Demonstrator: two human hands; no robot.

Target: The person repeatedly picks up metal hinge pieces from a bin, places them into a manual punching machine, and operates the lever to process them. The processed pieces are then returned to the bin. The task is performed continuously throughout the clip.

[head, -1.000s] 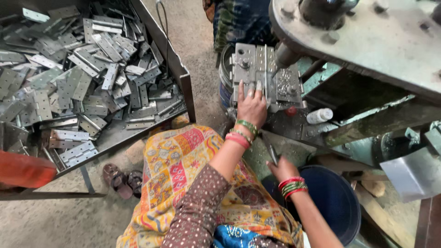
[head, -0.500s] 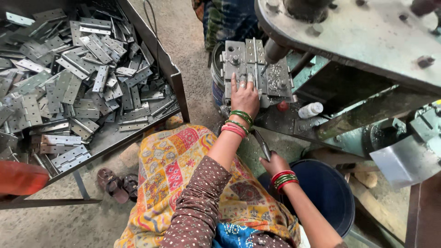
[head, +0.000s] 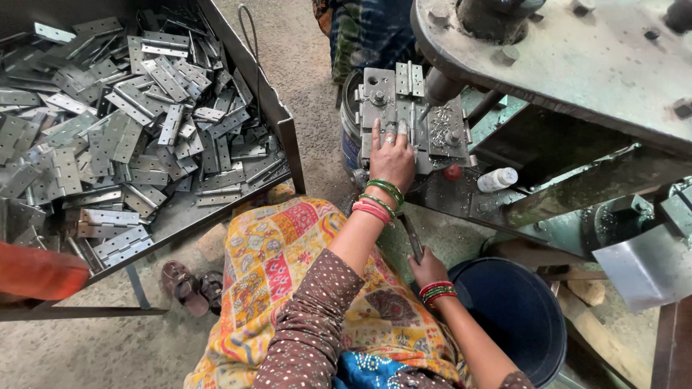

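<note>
Hinge (head: 408, 78) sits on the press fixture (head: 404, 119); my left hand (head: 391, 160) presses flat there, fingers spread (nothing pinched). My right hand (head: 427, 268) pinches a metal strip (head: 412, 238), so I judge loading is underway; next needs fingers clear of the punch (head: 440, 88).

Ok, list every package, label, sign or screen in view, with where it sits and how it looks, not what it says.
Small bottle: lying on its side on the machine's ledge, right of the left hand; white, cylindrical.
Drum: standing under the metal jig, left of it; round, with a blue band that may be a label.
No signs or screens show.
</note>
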